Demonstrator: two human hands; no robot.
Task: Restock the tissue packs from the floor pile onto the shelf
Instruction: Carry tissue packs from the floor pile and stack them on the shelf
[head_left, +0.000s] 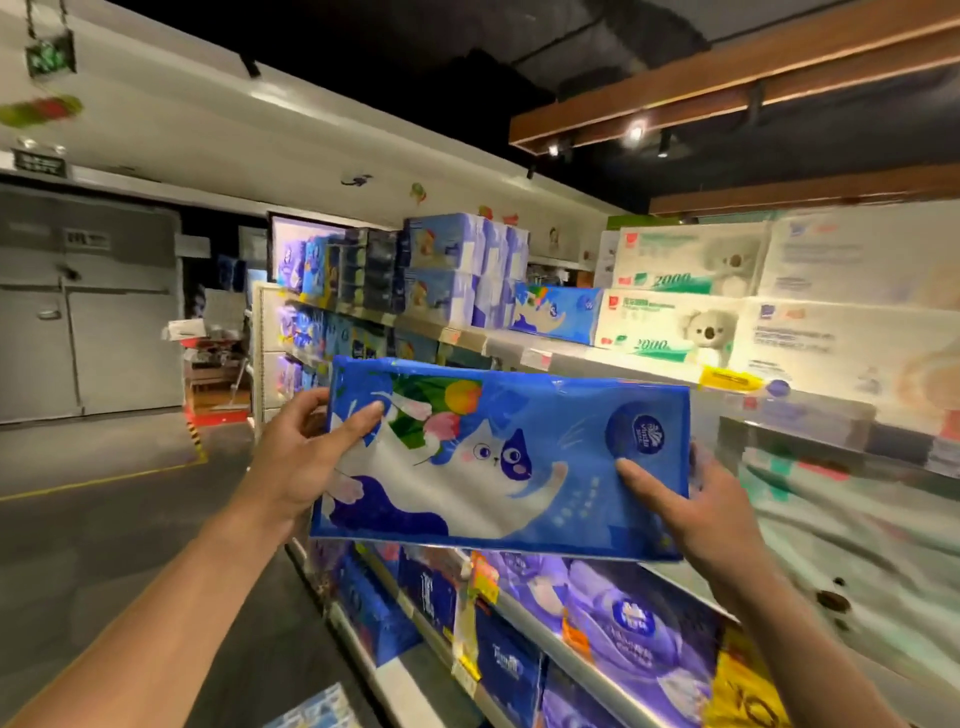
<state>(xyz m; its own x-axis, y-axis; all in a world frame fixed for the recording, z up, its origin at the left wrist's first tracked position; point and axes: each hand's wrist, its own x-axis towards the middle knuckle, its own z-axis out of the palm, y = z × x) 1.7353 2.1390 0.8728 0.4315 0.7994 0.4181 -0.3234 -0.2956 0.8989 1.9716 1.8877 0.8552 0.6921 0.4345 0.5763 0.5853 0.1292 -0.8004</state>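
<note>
Hands of one person are holding a blue plastic-wrapped tissue pack printed with a white cat and tulips (498, 457) in the air in front of a white metal shelf (587, 359). The left hand (306, 457) is gripping the pack's left end, its thumb lying across the printed face and its fingers curling behind. The right hand (691, 504) is gripping the right end in the same way, the thumb pressing just below the round brand mark and the fingers wrapping round the edge. The pack is lying lengthwise between the two hands, printed face toward the camera, its right end sitting slightly lower than its left.

Behind the pack, the shelf is carrying a matching blue cat-print pack (558, 314) beside white koala-print cartons (670, 332) stacked two high. A yellow price label (730, 378) is hanging at the shelf edge. Below the held pack, purple wrapped packs (623, 618) are filling a lower tier. A grey floor (104, 519) is stretching away at the left. The far right of the view is blurring too heavily to read.
</note>
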